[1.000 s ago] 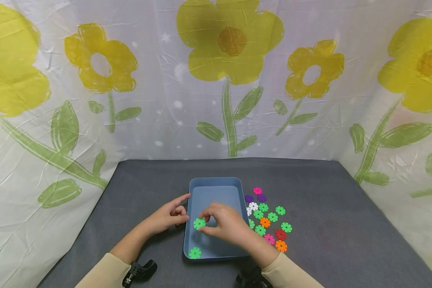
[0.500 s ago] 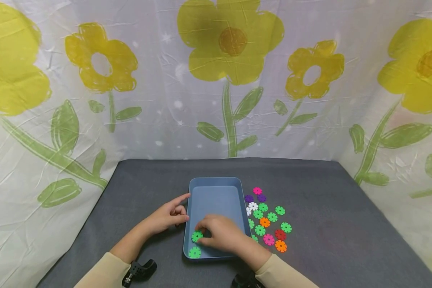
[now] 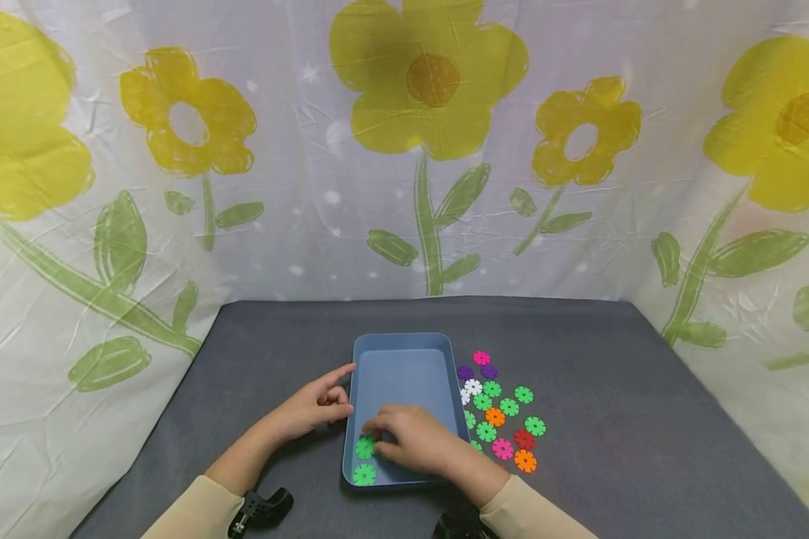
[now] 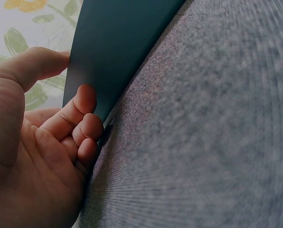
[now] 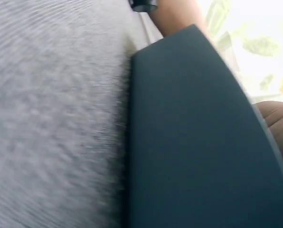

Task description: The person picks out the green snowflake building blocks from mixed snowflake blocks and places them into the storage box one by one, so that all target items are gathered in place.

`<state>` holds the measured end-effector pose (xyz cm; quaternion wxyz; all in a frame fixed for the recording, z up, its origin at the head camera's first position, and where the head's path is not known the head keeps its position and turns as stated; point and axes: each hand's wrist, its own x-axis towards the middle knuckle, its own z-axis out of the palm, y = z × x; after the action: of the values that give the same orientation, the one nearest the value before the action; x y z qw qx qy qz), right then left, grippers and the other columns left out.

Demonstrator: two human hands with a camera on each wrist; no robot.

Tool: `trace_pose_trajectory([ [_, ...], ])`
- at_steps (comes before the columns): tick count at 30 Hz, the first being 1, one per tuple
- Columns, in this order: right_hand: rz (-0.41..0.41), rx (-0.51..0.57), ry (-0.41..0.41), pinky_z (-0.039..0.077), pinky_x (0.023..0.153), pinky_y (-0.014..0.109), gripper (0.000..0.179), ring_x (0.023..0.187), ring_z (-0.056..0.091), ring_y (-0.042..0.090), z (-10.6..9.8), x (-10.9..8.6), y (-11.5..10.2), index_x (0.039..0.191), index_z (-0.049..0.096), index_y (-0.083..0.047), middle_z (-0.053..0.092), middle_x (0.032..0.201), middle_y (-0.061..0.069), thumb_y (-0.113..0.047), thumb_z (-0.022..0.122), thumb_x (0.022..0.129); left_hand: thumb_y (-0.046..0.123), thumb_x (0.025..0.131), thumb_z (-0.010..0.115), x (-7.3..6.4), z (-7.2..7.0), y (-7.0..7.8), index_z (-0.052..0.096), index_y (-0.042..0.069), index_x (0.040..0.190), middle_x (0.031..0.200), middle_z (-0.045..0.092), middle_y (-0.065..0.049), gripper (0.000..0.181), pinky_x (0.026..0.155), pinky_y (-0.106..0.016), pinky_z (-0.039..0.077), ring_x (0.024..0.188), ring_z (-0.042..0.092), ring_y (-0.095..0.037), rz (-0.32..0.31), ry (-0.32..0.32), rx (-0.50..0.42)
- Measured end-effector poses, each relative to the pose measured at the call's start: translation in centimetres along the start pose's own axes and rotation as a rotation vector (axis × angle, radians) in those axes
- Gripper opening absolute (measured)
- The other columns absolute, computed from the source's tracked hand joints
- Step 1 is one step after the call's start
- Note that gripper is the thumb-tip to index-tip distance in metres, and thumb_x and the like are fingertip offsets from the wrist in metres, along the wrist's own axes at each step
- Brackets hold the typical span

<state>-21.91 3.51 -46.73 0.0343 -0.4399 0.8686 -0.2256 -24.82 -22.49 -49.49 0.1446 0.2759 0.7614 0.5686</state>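
A blue rectangular tray (image 3: 404, 378) lies on the dark cloth in the head view. My left hand (image 3: 314, 404) is at its left side, index finger and thumb tips touching the edge. In the left wrist view, the left hand's (image 4: 46, 133) other fingers are loosely curled against the tray wall (image 4: 115, 42). Over the tray, my right hand (image 3: 414, 442) has index finger and thumb at the edge of a green notched disc (image 3: 365, 448), pinching it low in the tray. Another green notched disc (image 3: 364, 474) lies in the tray's near left corner.
Right of the tray lie several loose notched discs, among them green (image 3: 508, 406), orange (image 3: 526, 460), red (image 3: 524, 439), pink (image 3: 503, 448), purple (image 3: 489, 371) and white (image 3: 473, 387). A flowered curtain (image 3: 297, 150) hangs behind the dark cloth (image 3: 613, 389).
My right hand has brought its green disc toward me and slightly left, down beside the disc in the corner. The left hand has stayed at the tray's edge.
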Motion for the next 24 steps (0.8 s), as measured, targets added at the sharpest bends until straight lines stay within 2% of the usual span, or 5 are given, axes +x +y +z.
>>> trace_pose_trajectory([
  [5, 0.005, 0.044, 0.024, 0.048, 0.079, 0.022, 0.028, 0.091, 0.061, 0.009, -1.6, -0.4, 0.1, 0.125, 0.072, -0.010, 0.067, 0.105, -0.005, -0.013, 0.071, 0.098, 0.008, 0.102, 0.064, 0.0, 0.0, -0.3, 0.014, -0.006, 0.161, 0.082, 0.060, -0.007, 0.078, 0.065, -0.031, 0.048, 0.070, 0.053, -0.016, -0.011, 0.006, 0.004],
  [11, 0.020, 0.086, 0.122, 0.047, 0.071, 0.025, 0.025, 0.083, 0.060, 0.021, -3.9, -1.0, 0.2, 0.123, 0.072, -0.011, 0.066, 0.103, -0.001, -0.012, 0.071, 0.098, 0.008, 0.102, 0.064, 0.1, -0.1, -0.5, 0.015, -0.003, 0.162, 0.081, 0.061, -0.006, 0.078, 0.066, -0.031, 0.049, 0.070, 0.054, -0.018, -0.029, 0.018, 0.012],
  [19, 0.063, 0.096, 0.245, 0.046, 0.067, 0.027, 0.025, 0.081, 0.056, 0.024, -6.3, -2.1, 0.6, 0.123, 0.073, -0.013, 0.067, 0.102, 0.000, -0.013, 0.073, 0.097, 0.010, 0.102, 0.065, 0.0, -0.1, -0.3, 0.016, -0.001, 0.163, 0.083, 0.062, -0.010, 0.079, 0.066, -0.031, 0.049, 0.070, 0.055, -0.018, -0.048, 0.023, 0.018],
  [24, 0.088, 0.128, 0.303, 0.044, 0.066, 0.028, 0.028, 0.081, 0.054, 0.026, -7.8, -2.8, 1.3, 0.125, 0.072, -0.012, 0.065, 0.103, 0.001, -0.011, 0.073, 0.097, 0.010, 0.102, 0.065, 0.0, -0.1, -0.2, 0.016, -0.002, 0.162, 0.082, 0.061, -0.007, 0.079, 0.065, -0.030, 0.049, 0.070, 0.054, -0.016, -0.039, 0.023, 0.023],
])
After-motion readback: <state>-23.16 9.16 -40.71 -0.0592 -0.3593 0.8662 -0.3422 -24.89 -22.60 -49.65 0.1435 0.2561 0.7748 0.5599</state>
